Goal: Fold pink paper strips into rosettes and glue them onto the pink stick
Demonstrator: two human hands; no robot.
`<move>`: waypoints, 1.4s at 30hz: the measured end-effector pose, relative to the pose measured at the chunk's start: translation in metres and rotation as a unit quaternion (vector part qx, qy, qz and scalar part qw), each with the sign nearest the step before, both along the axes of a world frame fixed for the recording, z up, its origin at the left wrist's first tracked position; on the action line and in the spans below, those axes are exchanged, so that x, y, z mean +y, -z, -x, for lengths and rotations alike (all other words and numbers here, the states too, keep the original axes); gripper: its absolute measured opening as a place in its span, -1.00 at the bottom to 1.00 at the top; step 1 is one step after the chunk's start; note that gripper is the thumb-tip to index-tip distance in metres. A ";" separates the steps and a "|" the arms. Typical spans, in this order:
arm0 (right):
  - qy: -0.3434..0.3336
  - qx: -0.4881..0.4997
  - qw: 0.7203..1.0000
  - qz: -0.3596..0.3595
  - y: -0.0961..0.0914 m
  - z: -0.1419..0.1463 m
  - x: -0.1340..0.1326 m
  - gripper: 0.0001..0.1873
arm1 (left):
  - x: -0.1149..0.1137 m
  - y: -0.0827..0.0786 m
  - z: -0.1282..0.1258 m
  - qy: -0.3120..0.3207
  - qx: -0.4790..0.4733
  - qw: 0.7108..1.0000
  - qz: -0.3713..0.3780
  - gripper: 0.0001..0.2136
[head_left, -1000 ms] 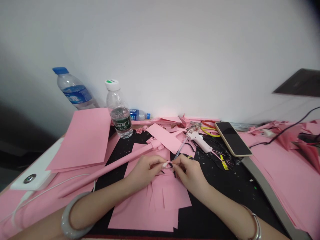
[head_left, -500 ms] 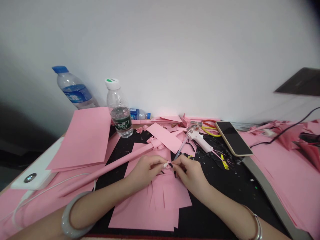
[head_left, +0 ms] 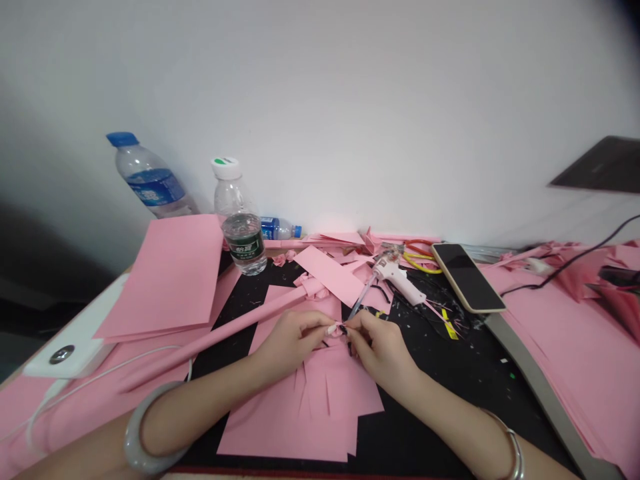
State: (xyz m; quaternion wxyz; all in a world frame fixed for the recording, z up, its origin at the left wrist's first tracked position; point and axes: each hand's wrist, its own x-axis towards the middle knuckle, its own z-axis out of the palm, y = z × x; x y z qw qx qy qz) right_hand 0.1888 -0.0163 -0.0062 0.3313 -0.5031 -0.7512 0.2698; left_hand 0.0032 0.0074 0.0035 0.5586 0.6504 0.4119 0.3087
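My left hand (head_left: 295,339) and my right hand (head_left: 380,343) meet fingertip to fingertip above pink paper sheets (head_left: 290,430). Between them is a small pink paper piece (head_left: 338,331) with a white bit and a dark bit on it. Both hands are closed in a pinch on this piece; the fingers partly hide it, and its finer shape is too small to make out. Just beyond the fingertips lies a white glue gun (head_left: 403,283) with a clear glue stick. A rolled pink paper tube (head_left: 240,325) runs diagonally behind my left hand.
A water bottle (head_left: 243,237) with a white cap stands at the back left, near a blue-capped bottle (head_left: 150,183). A phone (head_left: 467,277) lies to the right. More pink paper (head_left: 575,353) is stacked on the right side. A white device (head_left: 75,350) with a cable sits at left.
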 end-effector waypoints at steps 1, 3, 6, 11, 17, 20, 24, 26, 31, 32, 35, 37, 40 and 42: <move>0.000 -0.002 1.000 0.000 0.000 0.000 0.000 -0.84 | 0.000 0.000 0.000 -0.002 0.003 1.000 0.000 -0.82; 0.002 -0.003 1.000 0.001 0.000 0.000 0.000 -0.84 | 0.000 -0.001 0.000 -0.003 0.002 1.000 0.005 -0.82; 0.006 -0.001 1.000 0.002 0.000 0.000 0.000 -0.85 | 0.000 -0.002 0.000 0.001 -0.004 1.000 0.018 -0.82; 0.010 0.002 1.000 0.011 0.000 0.001 0.000 -0.87 | 0.000 0.000 0.000 0.002 -0.003 1.000 0.000 -0.82; 0.009 -0.002 1.000 0.009 0.000 0.001 0.000 -0.86 | 0.001 0.001 0.000 0.003 -0.001 1.000 -0.001 -0.81; 0.005 -0.005 1.000 0.011 -0.001 0.001 0.001 -0.85 | 0.000 0.000 0.000 -0.006 -0.001 1.000 0.006 -0.81; 0.013 -0.010 1.000 0.011 -0.001 0.001 0.001 -0.85 | -0.001 0.001 0.000 -0.002 -0.008 1.000 0.019 -0.81; 0.015 -0.006 1.000 0.007 -0.001 0.001 0.001 -0.86 | -0.001 0.002 0.000 -0.001 -0.008 1.000 0.009 -0.82; 0.013 -0.007 1.000 0.006 -0.001 0.001 0.001 -0.86 | 0.000 0.001 0.000 0.000 -0.004 1.000 0.006 -0.81; 0.011 -0.007 1.000 0.008 -0.001 0.001 0.001 -0.85 | 0.000 0.001 0.000 0.001 -0.006 1.000 0.008 -0.80; 0.005 -0.002 1.000 0.016 -0.001 0.001 0.002 -0.86 | -0.001 0.001 0.000 -0.010 -0.012 1.000 0.021 -0.80; 0.003 0.008 1.000 0.023 -0.001 0.000 0.003 -0.87 | -0.001 0.001 -0.001 -0.025 -0.016 0.999 0.041 -0.81; 0.008 0.018 0.999 0.026 -0.001 -0.001 0.004 -0.89 | 0.000 0.000 -0.001 -0.044 -0.039 0.995 0.083 -0.81; 0.015 0.018 1.000 0.020 -0.003 -0.001 0.004 -0.90 | 0.002 0.000 -0.001 -0.057 -0.062 0.991 0.100 -0.82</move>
